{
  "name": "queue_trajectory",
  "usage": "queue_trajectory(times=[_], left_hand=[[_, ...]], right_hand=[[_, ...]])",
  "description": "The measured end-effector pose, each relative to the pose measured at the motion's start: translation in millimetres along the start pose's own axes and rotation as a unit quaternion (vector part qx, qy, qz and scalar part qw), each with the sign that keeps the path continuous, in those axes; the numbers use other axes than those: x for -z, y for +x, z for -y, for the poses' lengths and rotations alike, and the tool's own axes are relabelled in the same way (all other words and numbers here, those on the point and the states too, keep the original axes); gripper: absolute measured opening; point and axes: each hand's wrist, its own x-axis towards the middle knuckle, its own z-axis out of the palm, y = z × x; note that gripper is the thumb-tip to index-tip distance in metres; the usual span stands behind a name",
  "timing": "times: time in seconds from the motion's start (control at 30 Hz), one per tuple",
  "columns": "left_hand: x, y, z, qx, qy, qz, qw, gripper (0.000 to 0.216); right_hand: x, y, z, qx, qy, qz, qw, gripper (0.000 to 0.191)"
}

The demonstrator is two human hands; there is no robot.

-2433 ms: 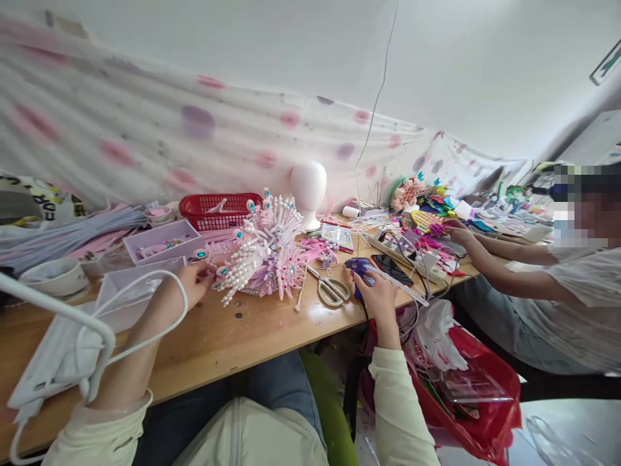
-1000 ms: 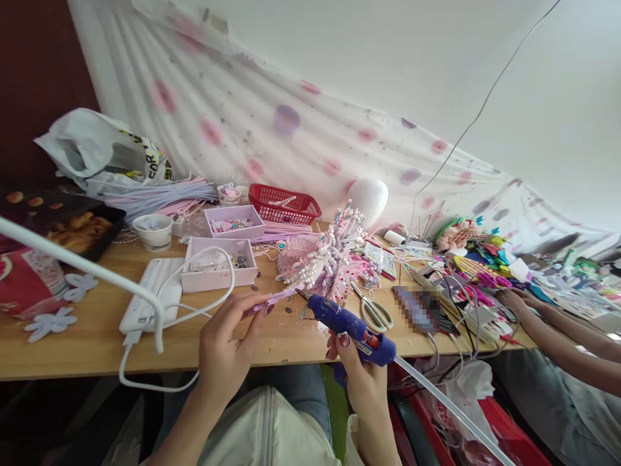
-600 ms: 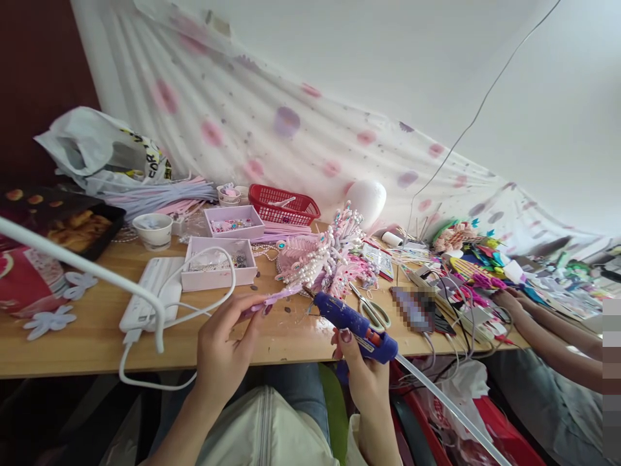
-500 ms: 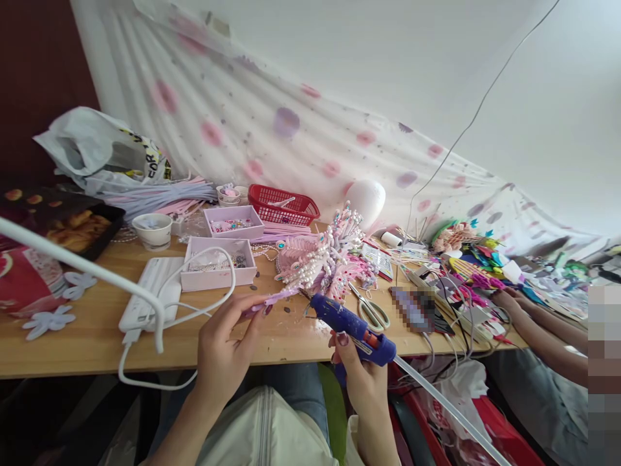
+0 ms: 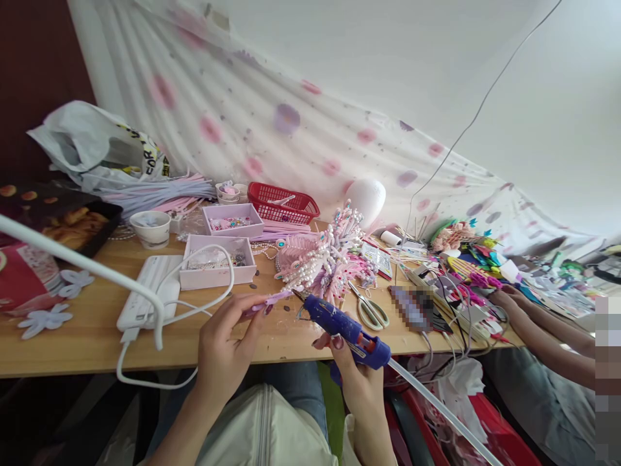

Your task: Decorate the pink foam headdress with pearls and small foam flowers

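Leftward from its place half a second ago, the blue hot-glue gun (image 5: 334, 321) has brought its nozzle to the tip of a lilac strip (image 5: 277, 297); whether they touch or stay just apart, I cannot tell. Along the wall hangs a white sheet (image 5: 233, 97) with pink and purple spots, behind a wooden table (image 5: 291, 340). Beyond the hands on that table sits a pink beaded ornament (image 5: 315, 259), a white mannequin head (image 5: 366, 200) just behind it. The right hand (image 5: 359, 388) is wrapped around the gun's handle, and a clear glue stick (image 5: 446, 414) juts from its rear. Pale-handled scissors (image 5: 372, 315) lie near the ornament. Smallest is the lilac strip, above the table, pinched between thumb and fingers of the left hand (image 5: 227, 343).
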Motion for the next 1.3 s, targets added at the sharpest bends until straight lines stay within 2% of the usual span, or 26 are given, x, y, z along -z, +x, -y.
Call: queue_trajectory(times=[0.67, 0.97, 1.13, 1.3], left_hand=[[0.8, -0.9, -0.9, 0.006, -0.004, -0.012, 1.000, 0.020], [-1.1, -5.2, 4.0, 0.057, -0.037, -0.024, 0.997, 0.013], [-3.4, -7.7, 6.1, 0.106, -0.076, -0.026, 0.991, 0.013], [-3.6, -8.9, 5.2, 0.123, -0.085, -0.032, 0.988, 0.013]], right_hand=[[2.3, -2.9, -6.3, -0.032, 0.006, -0.056, 0.998, 0.037], [5.9, 1.8, -5.5, 0.013, -0.024, -0.030, 0.999, 0.039], [4.2, 1.1, -5.0, 0.004, -0.028, -0.029, 0.999, 0.038], [1.3, 1.0, -4.1, -0.007, -0.018, -0.057, 0.998, 0.037]])
